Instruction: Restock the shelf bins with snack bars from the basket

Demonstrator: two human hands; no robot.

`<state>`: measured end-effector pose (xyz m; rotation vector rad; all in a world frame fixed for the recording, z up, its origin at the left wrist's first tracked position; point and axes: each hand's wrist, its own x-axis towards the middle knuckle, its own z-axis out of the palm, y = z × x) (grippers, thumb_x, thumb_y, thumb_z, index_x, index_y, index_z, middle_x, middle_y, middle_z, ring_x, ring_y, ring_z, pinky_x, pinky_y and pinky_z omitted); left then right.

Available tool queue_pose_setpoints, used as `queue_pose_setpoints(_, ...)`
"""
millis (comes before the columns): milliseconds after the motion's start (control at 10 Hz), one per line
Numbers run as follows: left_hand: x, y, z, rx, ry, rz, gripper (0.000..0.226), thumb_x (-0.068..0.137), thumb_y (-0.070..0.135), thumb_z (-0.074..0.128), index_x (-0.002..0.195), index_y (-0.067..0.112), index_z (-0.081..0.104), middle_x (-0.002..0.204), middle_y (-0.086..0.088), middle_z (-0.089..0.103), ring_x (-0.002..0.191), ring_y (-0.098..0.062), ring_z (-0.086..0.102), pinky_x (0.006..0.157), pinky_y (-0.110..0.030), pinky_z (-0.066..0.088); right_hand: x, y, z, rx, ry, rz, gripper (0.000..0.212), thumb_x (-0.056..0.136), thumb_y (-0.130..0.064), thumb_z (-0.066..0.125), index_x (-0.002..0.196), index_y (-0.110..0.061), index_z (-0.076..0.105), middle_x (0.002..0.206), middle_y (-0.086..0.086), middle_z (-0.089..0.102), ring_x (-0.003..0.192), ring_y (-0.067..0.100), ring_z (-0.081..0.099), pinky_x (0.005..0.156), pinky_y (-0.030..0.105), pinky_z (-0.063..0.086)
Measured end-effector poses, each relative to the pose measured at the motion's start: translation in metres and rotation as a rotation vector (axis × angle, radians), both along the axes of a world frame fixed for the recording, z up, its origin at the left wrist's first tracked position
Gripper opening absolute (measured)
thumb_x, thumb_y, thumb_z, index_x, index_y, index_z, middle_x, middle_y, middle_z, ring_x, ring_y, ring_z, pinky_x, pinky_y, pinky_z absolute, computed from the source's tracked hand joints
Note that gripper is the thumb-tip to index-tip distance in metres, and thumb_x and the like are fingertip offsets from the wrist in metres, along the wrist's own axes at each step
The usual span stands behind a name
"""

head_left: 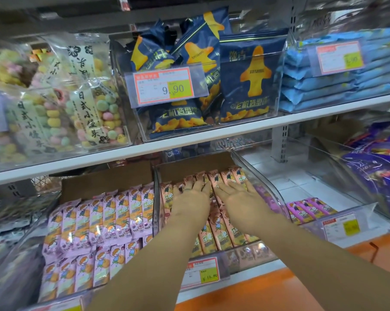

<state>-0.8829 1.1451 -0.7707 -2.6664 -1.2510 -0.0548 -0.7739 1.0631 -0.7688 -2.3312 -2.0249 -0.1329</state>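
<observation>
- Head view: left hand (189, 198) and right hand (241, 200) are laid flat, side by side, on the salmon-pink snack bars (221, 234) in the middle clear bin (260, 184) on the lower shelf. The grip is open on both, fingers straight, nothing held.
- Bars are judged light, film-wrapped, slippery and crushable. They are best taken across the long sides, several at once.
- Counted: two hands. Two rows of salmon bars, about six seen at the back, the rest hidden by the arms. Lilac bars (104, 216) in the left bin, two rows. About four purple bars (310, 209) at right.
- No basket can be made out.
</observation>
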Motion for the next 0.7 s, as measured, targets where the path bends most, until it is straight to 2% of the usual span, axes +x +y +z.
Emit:
queue_pose_setpoints(100,-0.005,-0.004,0.008,-0.069,-0.043,-0.019,0.062,0.100,0.033,0.043,0.152,0.023,0.010,0.160,0.001,0.004,0.147,-0.025,0.004,0.115,-0.055,0.009,0.001,-0.005,0.004,0.011,0.039,0.011,0.075,0.090,-0.003,0.046,0.153,-0.022,0.008,0.161,-0.004,0.002,0.147,0.016,0.004,0.116,0.045,-0.007)
queue_pose_setpoints(200,-0.016,-0.010,0.011,-0.116,-0.120,-0.034,0.059,0.100,0.038,0.041,0.151,0.026,0.014,0.160,0.003,0.003,0.148,-0.022,0.001,0.117,-0.053,0.009,0.000,-0.014,0.004,0.044,0.055,0.038,0.073,0.091,-0.004,0.045,0.152,-0.022,0.010,0.161,-0.003,-0.001,0.147,0.016,0.002,0.116,0.044,-0.009)
queue_pose_setpoints(300,-0.030,-0.019,0.008,-0.134,-0.133,-0.023,0.057,0.101,0.039,0.038,0.151,0.028,0.015,0.160,0.004,0.006,0.147,-0.020,0.004,0.116,-0.051,0.006,-0.006,-0.023,0.000,-0.024,0.026,0.105,0.067,0.091,-0.005,0.045,0.150,-0.025,0.022,0.160,0.001,0.010,0.147,0.019,0.006,0.118,0.050,-0.005)
queue_pose_setpoints(400,-0.044,-0.037,0.010,-0.062,-0.108,-0.051,0.051,0.100,0.029,0.043,0.148,0.027,0.025,0.157,0.002,0.021,0.144,-0.018,0.020,0.116,-0.050,0.006,-0.014,-0.030,0.000,-0.085,0.068,0.104,0.065,0.092,-0.005,0.045,0.149,-0.030,0.025,0.160,0.004,0.011,0.147,0.021,0.010,0.118,0.052,-0.003)
queue_pose_setpoints(500,-0.063,-0.057,0.015,0.037,-0.125,-0.105,0.047,0.097,0.018,0.047,0.141,0.033,0.039,0.145,0.006,0.041,0.133,-0.015,0.039,0.117,-0.047,0.005,-0.020,-0.039,0.005,0.006,0.108,0.124,0.058,0.094,-0.007,0.042,0.148,-0.027,0.029,0.158,0.000,0.018,0.146,0.017,0.013,0.119,0.050,-0.002)
queue_pose_setpoints(600,-0.097,-0.080,0.020,0.035,-0.198,-0.070,0.041,0.097,0.018,0.044,0.135,0.034,0.046,0.137,0.009,0.050,0.127,-0.013,0.046,0.117,-0.040,0.006,-0.043,-0.054,0.008,0.030,0.243,0.161,0.048,0.097,-0.012,0.039,0.142,-0.028,0.042,0.149,-0.001,0.041,0.136,0.019,0.037,0.115,0.043,0.024)
queue_pose_setpoints(700,-0.133,-0.098,0.026,0.010,-0.279,-0.036,0.035,0.098,0.026,0.044,0.132,0.033,0.049,0.137,0.011,0.050,0.125,-0.011,0.047,0.115,-0.034,0.016,-0.071,-0.070,0.023,0.017,0.418,0.193,0.038,0.099,-0.020,0.040,0.135,-0.026,0.052,0.135,-0.001,0.056,0.111,0.014,0.057,0.093,0.026,0.046)
